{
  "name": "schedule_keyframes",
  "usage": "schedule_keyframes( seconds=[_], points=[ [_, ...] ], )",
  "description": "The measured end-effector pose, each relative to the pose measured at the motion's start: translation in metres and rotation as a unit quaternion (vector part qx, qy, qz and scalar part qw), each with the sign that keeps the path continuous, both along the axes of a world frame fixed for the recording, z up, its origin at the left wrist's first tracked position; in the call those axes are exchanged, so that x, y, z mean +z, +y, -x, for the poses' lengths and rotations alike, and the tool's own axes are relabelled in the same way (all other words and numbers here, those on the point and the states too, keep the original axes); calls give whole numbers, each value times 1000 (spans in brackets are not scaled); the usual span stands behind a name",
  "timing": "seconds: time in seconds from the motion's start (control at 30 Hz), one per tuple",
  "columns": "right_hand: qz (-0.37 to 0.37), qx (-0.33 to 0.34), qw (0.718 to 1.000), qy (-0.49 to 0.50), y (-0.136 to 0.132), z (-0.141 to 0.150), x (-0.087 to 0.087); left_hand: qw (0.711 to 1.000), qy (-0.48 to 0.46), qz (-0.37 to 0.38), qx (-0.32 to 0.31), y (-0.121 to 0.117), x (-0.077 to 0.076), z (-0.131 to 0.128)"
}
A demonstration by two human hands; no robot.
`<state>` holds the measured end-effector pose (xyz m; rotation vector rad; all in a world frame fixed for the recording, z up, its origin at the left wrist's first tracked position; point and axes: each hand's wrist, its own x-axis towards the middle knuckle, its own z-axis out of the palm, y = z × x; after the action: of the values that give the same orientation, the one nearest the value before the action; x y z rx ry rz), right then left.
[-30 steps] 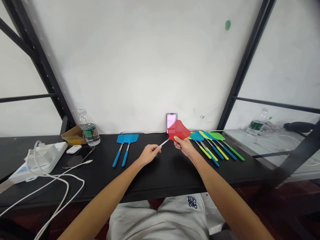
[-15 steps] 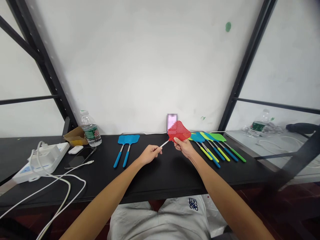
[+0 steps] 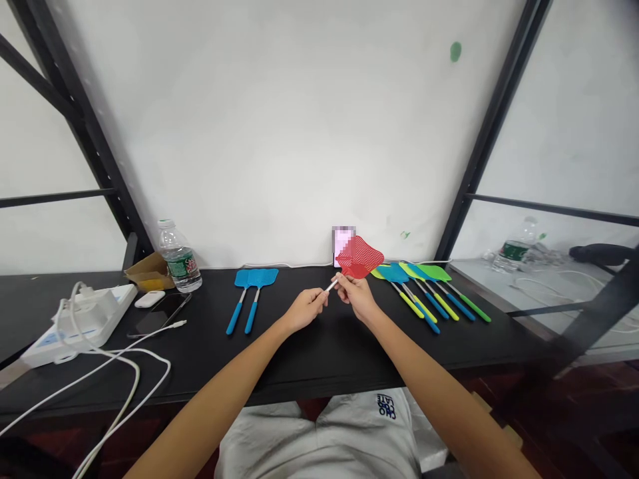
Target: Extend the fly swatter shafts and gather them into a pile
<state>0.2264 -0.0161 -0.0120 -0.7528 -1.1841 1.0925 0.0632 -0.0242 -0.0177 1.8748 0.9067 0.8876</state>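
Note:
Both my hands are closed on one red fly swatter [image 3: 363, 257], held above the black table [image 3: 299, 359]. My left hand [image 3: 308, 307] grips its lower end, and the handle is hidden inside the fingers. My right hand [image 3: 355, 294] pinches the metal rod just below the perforated red head. A short stretch of silver rod shows between the hands. To the left lie two blue fly swatters [image 3: 256, 278], side by side with heads overlapping. On the right, several blue, yellow and green fly swatters [image 3: 434, 273] lie fanned out, heads toward the wall.
At the left stand a water bottle [image 3: 180, 259], a small cardboard box [image 3: 147, 271] and a white power strip [image 3: 107, 326] with trailing cables. A white case [image 3: 150, 299] and a dark phone [image 3: 160, 315] lie nearby. A pixelated upright screen [image 3: 342, 243] leans on the wall.
My right hand has shifted from the base of the red head down onto the rod, closer to my left hand. The head has tipped slightly upward and right.

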Motion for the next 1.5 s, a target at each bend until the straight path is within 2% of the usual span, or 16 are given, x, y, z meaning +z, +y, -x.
schedule_keyframes(
  seconds=[0.13,0.3,0.5,0.7,0.83,0.93,1.0,1.07,1.2,1.3,1.4,1.5],
  points=[
    [20,-9,999,41,0,-5,2,999,6,32,1,-2,2,-3],
    [30,-1,998,59,0,-7,7,989,-16,130,-68,-3,9,-5],
    [28,-3,998,61,1,-13,13,977,-46,170,-125,-8,20,-1],
    [-3,-34,997,73,4,-26,17,965,-53,198,-163,-10,17,1],
    [0,-66,995,79,8,-29,15,982,-26,142,-123,-7,15,-1],
    [9,-114,989,94,15,-35,13,998,52,1,-45,-4,17,-1],
    [11,-145,984,99,20,-40,10,989,100,-111,1,-3,18,1],
    [10,-173,979,103,25,-45,7,975,132,-176,25,-3,18,4],
    [21,-230,965,121,33,-54,2,965,167,-199,28,-1,18,12],
    [37,-259,955,144,36,-59,1,973,161,-163,4,0,21,19],
    [35,-260,952,158,37,-64,1,988,138,-35,-57,-1,26,27],
    [34,-277,945,171,38,-73,3,981,114,96,-125,-1,30,37]
  ],
)
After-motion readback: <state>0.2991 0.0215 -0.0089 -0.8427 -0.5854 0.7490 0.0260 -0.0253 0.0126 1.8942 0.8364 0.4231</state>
